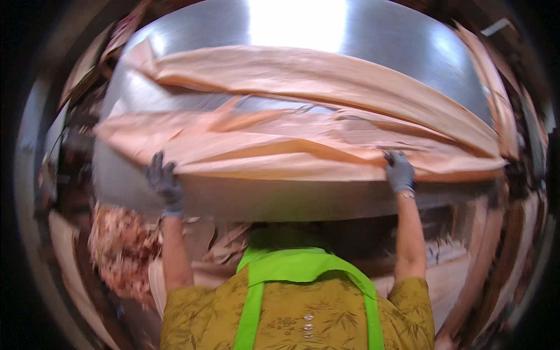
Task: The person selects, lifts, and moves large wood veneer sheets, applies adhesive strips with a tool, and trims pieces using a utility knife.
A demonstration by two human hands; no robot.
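Crumpled sheets of thin pinkish wood veneer (271, 169) stretch across a shiny metal table (280, 199) in front of me. Their near edge is folded and wavy, with tears farther in. My left hand (165, 186), in a grey glove, rests at this edge near its left end, fingers spread and not closed on it. Farther right, my gloved right hand (399, 170) has its fingers curled over the edge and grips the veneer; its fingertips are partly hidden. Behind lies another long, curved veneer strip (280, 65), with bare metal showing between the two at the left.
A heap of veneer scraps (120, 249) lies below the table's near left side. More veneer sheets (492, 94) stand along the right side, and pale sheets (444, 280) lie low at the near right. Strong light glares off the table's far part.
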